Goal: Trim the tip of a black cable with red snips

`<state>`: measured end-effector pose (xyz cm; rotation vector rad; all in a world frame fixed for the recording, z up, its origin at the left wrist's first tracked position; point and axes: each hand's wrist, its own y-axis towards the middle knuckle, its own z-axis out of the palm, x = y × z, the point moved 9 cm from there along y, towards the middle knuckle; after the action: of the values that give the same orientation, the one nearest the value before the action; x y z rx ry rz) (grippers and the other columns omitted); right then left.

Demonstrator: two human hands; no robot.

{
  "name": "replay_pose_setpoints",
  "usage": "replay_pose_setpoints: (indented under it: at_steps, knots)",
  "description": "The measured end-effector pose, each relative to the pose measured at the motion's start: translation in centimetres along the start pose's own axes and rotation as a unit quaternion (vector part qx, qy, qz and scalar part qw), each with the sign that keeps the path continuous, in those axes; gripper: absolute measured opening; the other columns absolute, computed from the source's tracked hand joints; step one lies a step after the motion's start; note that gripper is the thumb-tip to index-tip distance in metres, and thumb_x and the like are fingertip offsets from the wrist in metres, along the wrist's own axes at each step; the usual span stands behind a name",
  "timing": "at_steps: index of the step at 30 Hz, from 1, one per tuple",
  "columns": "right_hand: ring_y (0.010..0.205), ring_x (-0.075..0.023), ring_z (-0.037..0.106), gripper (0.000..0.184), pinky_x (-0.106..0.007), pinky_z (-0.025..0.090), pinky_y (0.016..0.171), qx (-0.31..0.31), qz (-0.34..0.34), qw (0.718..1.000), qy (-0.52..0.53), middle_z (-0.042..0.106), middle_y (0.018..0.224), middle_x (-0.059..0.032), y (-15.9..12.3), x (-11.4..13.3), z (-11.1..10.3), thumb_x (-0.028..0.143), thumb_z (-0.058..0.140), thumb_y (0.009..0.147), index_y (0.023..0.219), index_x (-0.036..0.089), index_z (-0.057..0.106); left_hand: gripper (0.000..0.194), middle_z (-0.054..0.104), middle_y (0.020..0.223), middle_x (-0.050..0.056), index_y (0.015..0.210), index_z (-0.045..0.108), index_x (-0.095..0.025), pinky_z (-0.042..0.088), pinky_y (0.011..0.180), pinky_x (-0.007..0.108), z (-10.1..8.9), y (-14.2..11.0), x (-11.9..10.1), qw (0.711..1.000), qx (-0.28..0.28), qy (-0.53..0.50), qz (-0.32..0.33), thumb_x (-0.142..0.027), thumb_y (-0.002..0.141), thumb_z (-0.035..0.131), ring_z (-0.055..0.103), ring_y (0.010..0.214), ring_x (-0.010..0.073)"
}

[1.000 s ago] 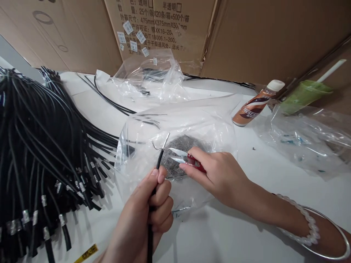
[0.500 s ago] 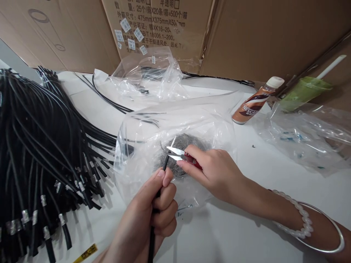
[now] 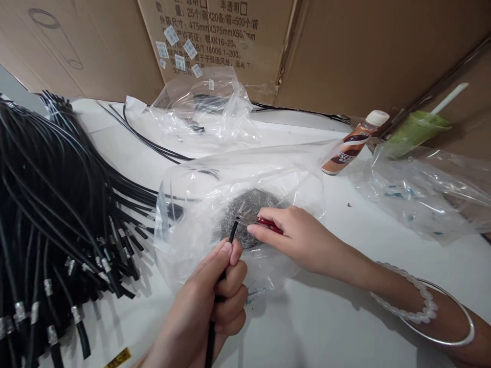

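Note:
My left hand (image 3: 213,301) grips a thin black cable (image 3: 231,234) that rises from between thumb and forefinger. My right hand (image 3: 297,240) holds small red-handled snips (image 3: 255,221), whose blades are closed at the cable's tip. Both meet over a clear plastic bag (image 3: 199,204) spread open on the white table (image 3: 326,317). A grey heap of fine metal strands (image 3: 247,204) lies in the bag under the snips. The cable's upper end now stops at the blades.
A big bundle of black cables with metal bands (image 3: 57,204) fills the left. Another crumpled clear bag (image 3: 203,112) lies behind, and a third (image 3: 425,189) at the right. A brown drink bottle (image 3: 353,145) and a green cup with straw (image 3: 412,133) stand by cardboard boxes (image 3: 345,51).
The snips moved left to the cable's end and their blades closed on it. The bare silvery tip seen a second ago no longer shows. The left hand lowered the cable slightly.

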<state>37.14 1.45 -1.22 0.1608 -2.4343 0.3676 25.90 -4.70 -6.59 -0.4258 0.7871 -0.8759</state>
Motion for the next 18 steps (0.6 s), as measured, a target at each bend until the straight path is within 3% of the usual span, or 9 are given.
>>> replay_pose_setpoints:
  at_steps: [9,18]
  knots:
    - [0.051,-0.0086,0.028,0.047,-0.027,0.02,0.047,0.026,0.011,0.999,0.025,0.032,0.056,0.0044,0.12,-0.32,0.06,0.054,0.045,0.091,0.062,0.019,0.031,0.04,0.016,0.052,-0.009,0.065,0.033,-0.02,0.016,0.036,0.016,0.1,0.19,-0.03,0.999,-0.021,0.028,-0.011,-0.046,0.086,0.056,0.007,0.042,0.0045]
    - [0.051,-0.0086,0.027,0.049,-0.028,0.02,0.047,0.033,0.008,0.999,0.023,0.031,0.055,0.0045,0.13,-0.55,0.22,0.055,0.042,0.092,0.062,0.019,0.029,0.047,0.015,0.051,-0.01,0.059,0.029,-0.019,0.017,0.035,0.015,0.43,0.0,0.03,0.999,-0.002,0.033,-0.017,-0.049,0.086,0.055,0.007,0.041,0.0039]
